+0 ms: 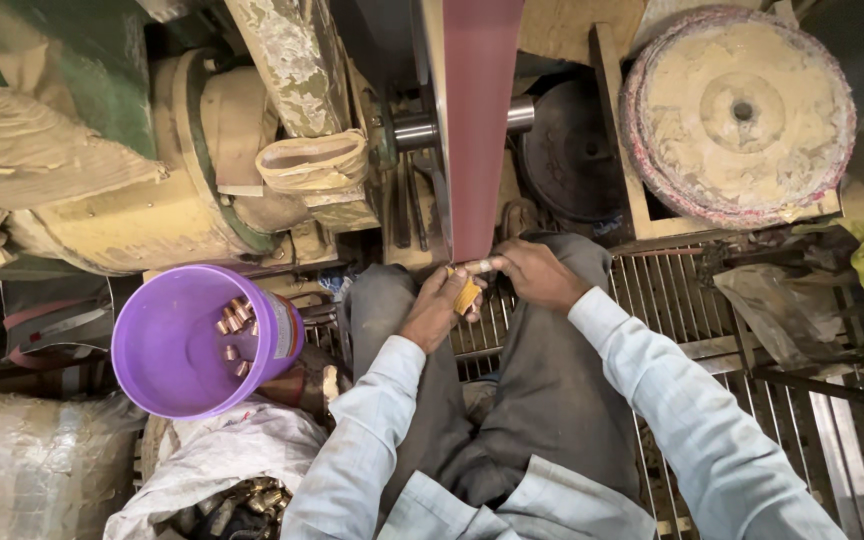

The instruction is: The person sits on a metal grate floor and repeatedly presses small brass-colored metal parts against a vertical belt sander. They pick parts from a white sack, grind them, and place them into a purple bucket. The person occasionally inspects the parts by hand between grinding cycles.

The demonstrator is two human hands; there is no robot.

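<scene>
Small brass-coloured metal fitting [479,266] sits pinched between both hands against the lower end of the upright reddish sanding belt [477,120]. Left hand [439,306] curls from below, fingers closed on it with a yellow pad; right hand [535,273] grips from the side. Purple plastic bucket [192,345] stands well left; a metal grate [692,300] lies open to the right.

A dusty, cramped workshop seen from above: a metal grate floor [752,330] lies at the right, and a grimy cream-coloured machine housing [142,200] stands at the left. A caked buffing wheel [737,110] leans in a wooden frame, and sacks [222,450] are heaped in the dim lower left.
</scene>
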